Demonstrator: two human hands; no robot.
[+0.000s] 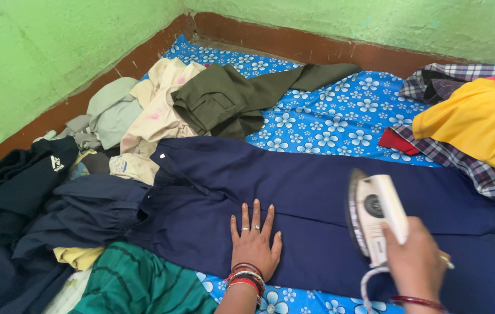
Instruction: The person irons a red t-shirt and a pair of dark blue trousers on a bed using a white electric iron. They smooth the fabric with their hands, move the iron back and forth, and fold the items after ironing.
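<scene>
A blue sheet with white flowers point(340, 119) covers the floor up to the green walls. Navy trousers point(317, 197) lie flat across its near middle, with an olive garment point(230, 99) beyond them. Heaped clothes (dark, cream and grey) point(85, 168) crowd the left, and a yellow and checked pile point(468, 128) sits far right.

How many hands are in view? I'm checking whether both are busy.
2. The left hand lies flat on the navy trousers; the right hand holds the iron tilted up above them.

olive trousers point(230, 99) | yellow garment point(474, 119) | plaid shirt point(491, 174) | green wall point(38, 46)
</scene>
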